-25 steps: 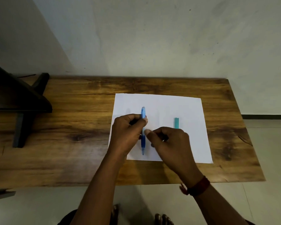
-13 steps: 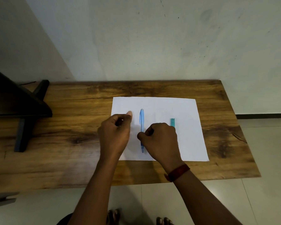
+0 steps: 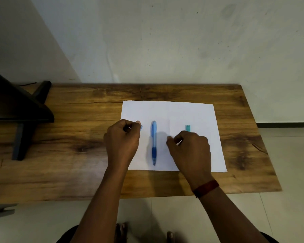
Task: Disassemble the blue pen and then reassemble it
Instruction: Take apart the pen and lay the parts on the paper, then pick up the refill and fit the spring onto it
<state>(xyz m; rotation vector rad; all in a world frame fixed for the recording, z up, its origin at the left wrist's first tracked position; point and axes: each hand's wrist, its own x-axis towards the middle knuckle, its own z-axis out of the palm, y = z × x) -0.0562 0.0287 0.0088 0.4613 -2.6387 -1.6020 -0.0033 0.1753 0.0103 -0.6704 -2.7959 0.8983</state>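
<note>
The blue pen (image 3: 154,142) lies lengthwise on the white sheet of paper (image 3: 168,111), tip toward me, and nothing touches it. My left hand (image 3: 121,139) hovers just left of the pen with its fingers curled in. A small pale blue piece (image 3: 141,128) shows beside the thumb tip; the hand hides the rest of it, so I cannot tell whether it is held. My right hand (image 3: 191,148) is to the right of the pen, fingers curled, with nothing visible in it.
A teal pen (image 3: 188,128) lies on the paper behind my right hand, mostly hidden. The paper rests on a wooden table (image 3: 77,128) against a wall. A black stand (image 3: 25,111) occupies the table's left end.
Both hands have let go of the blue pen, which now lies on the paper. My left hand has moved left and my right hand right, away from it.
</note>
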